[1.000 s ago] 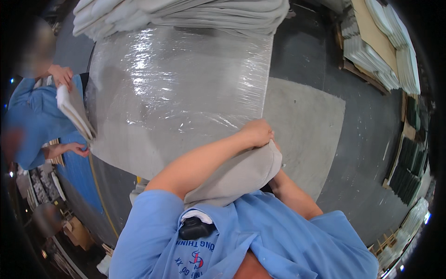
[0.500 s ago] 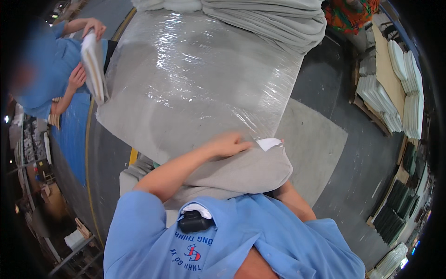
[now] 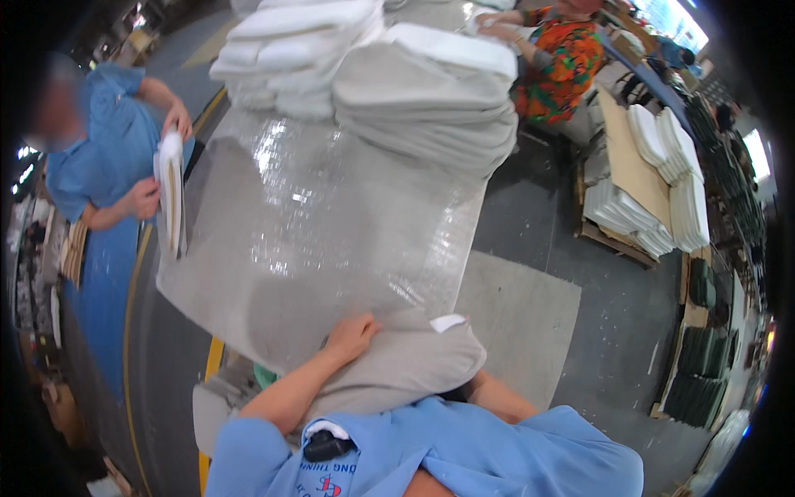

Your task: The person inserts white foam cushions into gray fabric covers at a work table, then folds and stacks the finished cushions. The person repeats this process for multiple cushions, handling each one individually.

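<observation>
A grey fabric cushion cover (image 3: 406, 360) lies across my front at the near edge of the table. White material (image 3: 447, 323) sticks out at its upper right corner. My left hand (image 3: 352, 335) is closed at the far edge of the cover, fingers curled against the fabric. From the right my right forearm (image 3: 505, 399) runs up behind the cover, which hides that hand and its fingers.
A plastic-wrapped grey table (image 3: 331, 224) stretches ahead, bearing stacked grey covered cushions (image 3: 422, 99) and white pads (image 3: 290, 50). At left a co-worker in blue holds white pads (image 3: 171, 190); another person stands far right. Stacked pads on a pallet (image 3: 629, 215) stand at right.
My left hand has shifted left along the cover's edge, away from the white corner. The view has tilted up, showing more of the far stacks and the second person.
</observation>
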Tool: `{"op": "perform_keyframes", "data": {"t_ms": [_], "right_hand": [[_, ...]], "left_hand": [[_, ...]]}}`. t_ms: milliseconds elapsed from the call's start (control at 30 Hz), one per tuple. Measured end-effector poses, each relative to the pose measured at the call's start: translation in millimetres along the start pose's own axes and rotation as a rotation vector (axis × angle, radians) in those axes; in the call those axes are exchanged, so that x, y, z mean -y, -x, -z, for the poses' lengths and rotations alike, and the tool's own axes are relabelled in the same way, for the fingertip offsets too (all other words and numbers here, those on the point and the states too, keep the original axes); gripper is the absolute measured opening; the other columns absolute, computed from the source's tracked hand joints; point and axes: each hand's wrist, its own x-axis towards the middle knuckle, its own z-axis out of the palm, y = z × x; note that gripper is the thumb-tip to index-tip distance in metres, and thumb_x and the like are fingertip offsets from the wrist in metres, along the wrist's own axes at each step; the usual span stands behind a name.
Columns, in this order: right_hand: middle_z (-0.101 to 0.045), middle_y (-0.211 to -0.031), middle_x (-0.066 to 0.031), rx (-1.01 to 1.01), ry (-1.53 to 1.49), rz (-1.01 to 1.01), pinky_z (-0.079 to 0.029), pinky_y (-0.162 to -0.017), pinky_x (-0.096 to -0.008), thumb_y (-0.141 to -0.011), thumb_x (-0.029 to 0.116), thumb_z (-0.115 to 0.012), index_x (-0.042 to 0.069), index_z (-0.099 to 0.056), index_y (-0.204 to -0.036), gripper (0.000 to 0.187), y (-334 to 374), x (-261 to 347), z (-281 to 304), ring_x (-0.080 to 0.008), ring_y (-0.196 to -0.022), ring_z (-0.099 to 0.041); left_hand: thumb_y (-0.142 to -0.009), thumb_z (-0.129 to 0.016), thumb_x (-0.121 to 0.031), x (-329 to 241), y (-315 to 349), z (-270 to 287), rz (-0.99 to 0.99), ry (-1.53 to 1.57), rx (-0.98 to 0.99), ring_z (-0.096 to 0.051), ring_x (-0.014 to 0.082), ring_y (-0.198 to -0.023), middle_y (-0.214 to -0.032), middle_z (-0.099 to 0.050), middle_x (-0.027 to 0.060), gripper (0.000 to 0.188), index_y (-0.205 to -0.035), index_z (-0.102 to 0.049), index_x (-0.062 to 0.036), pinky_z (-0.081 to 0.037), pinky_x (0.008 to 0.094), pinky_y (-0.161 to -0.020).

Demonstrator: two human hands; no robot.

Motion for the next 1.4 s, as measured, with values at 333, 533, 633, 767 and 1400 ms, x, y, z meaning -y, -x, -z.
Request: {"op": "perform_keyframes", "data": {"t_ms": [333, 533, 633, 767, 1400], "right_hand": [[-0.071, -0.107, -0.0096, 0.02, -0.03, 0.004, -0.059, -0.083, -0.0397, -0.11, 0.041, -0.056, 0.008, -0.067, -0.125, 0.039, 3.8, -3.8, -5.1, -0.0232, -0.094, -0.07], [-0.07, -0.115, -0.0098, -0.261, 0.633, 0.061, -0.058, -0.089, -0.0365, -0.108, 0.038, -0.059, 0.007, -0.063, -0.134, 0.04, 29.3, 63.3, 5.1, -0.0221, -0.101, -0.068], [-0.068, -0.125, -0.0121, -0.071, 0.934, 0.282, -0.054, -0.097, -0.0368, -0.102, 0.038, -0.067, 0.006, -0.061, -0.138, 0.048, 67.4, 116.3, -35.2, -0.0234, -0.114, -0.065], [-0.06, -0.14, -0.019, 0.813, 1.843, 0.788, -0.047, -0.109, -0.0474, -0.087, 0.04, -0.082, 0.01, -0.052, -0.149, 0.075, 160.0, 111.1, -174.5, -0.0334, -0.133, -0.056], [-0.075, -0.107, -0.011, 0.417, 1.135, 0.609, -0.057, -0.087, -0.0382, -0.078, 0.012, -0.092, -0.002, -0.065, -0.121, 0.053, 152.7, 81.7, -258.2, -0.0224, -0.099, -0.072]], "left_hand": [[-0.1, -0.06, -0.055, 52.9, 62.3, 30.0, 0.238, -0.147, -0.03, -0.071, 0.043, -0.097, -0.1, -0.074, 0.0252, 0.052, -0.103, -0.076, -0.0053, -0.054, 0.0518, -0.084], [-0.095, -0.066, -0.056, 77.5, 102.4, 32.7, 0.222, -0.053, -0.061, -0.072, 0.0407, -0.098, -0.1, -0.076, 0.0231, 0.053, -0.105, -0.077, -0.0056, -0.055, 0.0495, -0.086], [-0.092, -0.068, -0.057, 92.6, 108.5, 29.5, 0.307, 0.006, -0.125, -0.073, 0.0405, -0.099, -0.1, -0.076, 0.022, 0.055, -0.107, -0.078, -0.0055, -0.055, 0.0483, -0.088], [-0.09, -0.07, -0.055, 108.7, 112.6, 28.3, 0.415, 0.051, -0.126, -0.073, 0.0386, -0.098, -0.101, -0.077, 0.0203, 0.052, -0.107, -0.078, -0.0056, -0.055, 0.0473, -0.088], [-0.107, -0.064, -0.039, -6.9, 118.3, 48.2, 0.005, 1.252, -0.653, -0.061, 0.0111, -0.106, -0.113, -0.067, 0.0046, 0.046, -0.142, -0.056, -0.0107, -0.049, 0.0274, -0.087]]}}
